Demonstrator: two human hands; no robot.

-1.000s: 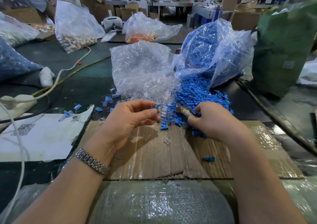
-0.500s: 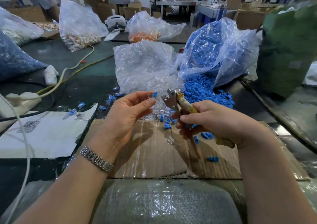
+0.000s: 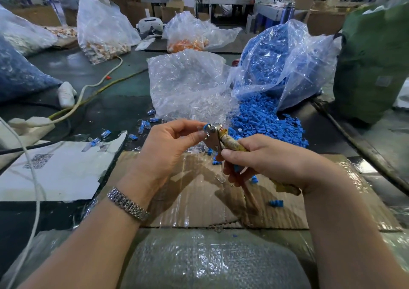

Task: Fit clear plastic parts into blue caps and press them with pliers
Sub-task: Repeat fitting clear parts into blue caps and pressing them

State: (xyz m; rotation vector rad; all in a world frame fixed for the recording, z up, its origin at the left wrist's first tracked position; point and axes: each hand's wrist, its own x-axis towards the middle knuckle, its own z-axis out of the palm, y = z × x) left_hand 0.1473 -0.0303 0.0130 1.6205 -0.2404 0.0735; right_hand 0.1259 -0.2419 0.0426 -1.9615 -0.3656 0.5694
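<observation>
The left hand (image 3: 170, 149) pinches a blue cap (image 3: 206, 126) between thumb and fingertips, holding it right at the metal head of the pliers (image 3: 215, 137). The cap touches the pliers' nose; whether a clear part sits inside it is too small to tell. The right hand (image 3: 272, 162) curls its fingers round the pliers' two taped handles, one handle running under the palm and sticking out past the wrist side, the other angling down below the fingers. The jaws look nearly closed about the cap.

Both hands hover above a sheet of cardboard (image 3: 194, 202), where a loose cap (image 3: 276, 203) lies to the right and a few more lie under the pliers. Just beyond the hands a pile of caps (image 3: 263, 120) spills from a clear bag (image 3: 285, 60); beside it, to the left, a second bag (image 3: 186, 82) holds clear parts (image 3: 205, 107). Finished pieces (image 3: 105, 133) lie scattered on the dark table (image 3: 110, 109) left of the hands, near a white sheet (image 3: 59, 171). A metal watch (image 3: 128, 204) circles the left wrist.
</observation>
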